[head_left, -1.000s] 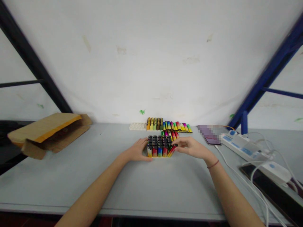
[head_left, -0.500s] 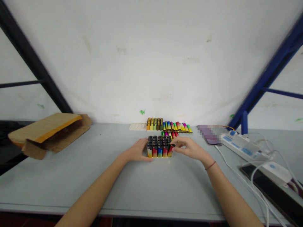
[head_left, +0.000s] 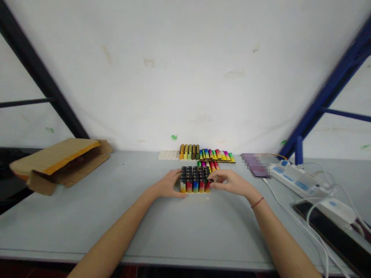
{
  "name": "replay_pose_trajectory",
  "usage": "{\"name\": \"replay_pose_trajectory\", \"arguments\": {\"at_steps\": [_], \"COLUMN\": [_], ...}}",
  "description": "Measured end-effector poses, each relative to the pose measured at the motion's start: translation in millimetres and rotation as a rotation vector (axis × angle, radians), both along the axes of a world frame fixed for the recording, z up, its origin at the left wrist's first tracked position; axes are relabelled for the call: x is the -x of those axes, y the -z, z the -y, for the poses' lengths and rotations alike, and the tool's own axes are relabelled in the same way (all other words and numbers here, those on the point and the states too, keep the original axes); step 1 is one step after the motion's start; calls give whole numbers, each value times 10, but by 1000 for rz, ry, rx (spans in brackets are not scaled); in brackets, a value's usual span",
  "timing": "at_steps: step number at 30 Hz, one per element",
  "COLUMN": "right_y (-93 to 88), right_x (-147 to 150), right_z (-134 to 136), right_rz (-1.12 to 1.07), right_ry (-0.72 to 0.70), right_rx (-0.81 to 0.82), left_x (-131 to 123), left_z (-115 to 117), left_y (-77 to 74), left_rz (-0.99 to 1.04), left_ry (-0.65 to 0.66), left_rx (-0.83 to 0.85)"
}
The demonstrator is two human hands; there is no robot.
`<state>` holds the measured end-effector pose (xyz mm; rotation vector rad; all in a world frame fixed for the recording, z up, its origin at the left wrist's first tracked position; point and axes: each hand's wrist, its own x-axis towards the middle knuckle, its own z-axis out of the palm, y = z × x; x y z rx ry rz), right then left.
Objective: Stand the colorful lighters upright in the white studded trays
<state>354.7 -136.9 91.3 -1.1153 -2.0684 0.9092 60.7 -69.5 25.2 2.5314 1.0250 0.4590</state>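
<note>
- The left hand (head_left: 167, 184) is curved widely around the left end of a block of lighters (head_left: 195, 179), the thumb laid along the near lower corner; its fingertips are hidden at the far side, so their exact contact is unseen.
- The right hand (head_left: 227, 180) is curled to a narrow gap at the block's right end, with a red lighter (head_left: 208, 187) met by thumb and forefinger at the near corner; whether it is pinched or merely touched cannot be made out.
- The block is stood upright in rows, black tops upward, near the middle of the desk (head_left: 174, 231); only a thin edge of the pale tray (head_left: 195, 192) beneath is shown.
- Just behind, a few loose lighters (head_left: 213, 166) are partly hidden by the block and the right hand.
- Farther back, a yellowish upright group (head_left: 189, 152) is flanked by a pale perforated tray (head_left: 169, 155) on the left and a row of coloured lighters (head_left: 216, 154) on the right.
- At the right, a phone (head_left: 259, 171) is partly masked by a pixelated patch; a power strip (head_left: 292, 181) is crossed by white cables (head_left: 308, 216), and a dark flat device (head_left: 324, 224) is cut off by the frame.
- At the far left, a cardboard box (head_left: 55, 158) is laid with its flaps spread, its inside shadowed.
</note>
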Motion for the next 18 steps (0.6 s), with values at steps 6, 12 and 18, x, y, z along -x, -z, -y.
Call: {"name": "replay_pose_trajectory", "arguments": {"at_steps": [6,12,18], "right_y": [59,304,472], "right_x": [-43,-93,378], "right_z": [-79,-202,-182], "right_rz": [-171,106,438], "right_ry": [164,170,139], "right_rx": [-19,-106,-343], "left_x": [-1,439,1276], "left_z": [5,-18,41], "left_y": [-112,-261,-437], "left_rz": [-60,-131,-115], "left_ry": [7,-96,-416], "left_rx": [35,85,165]}}
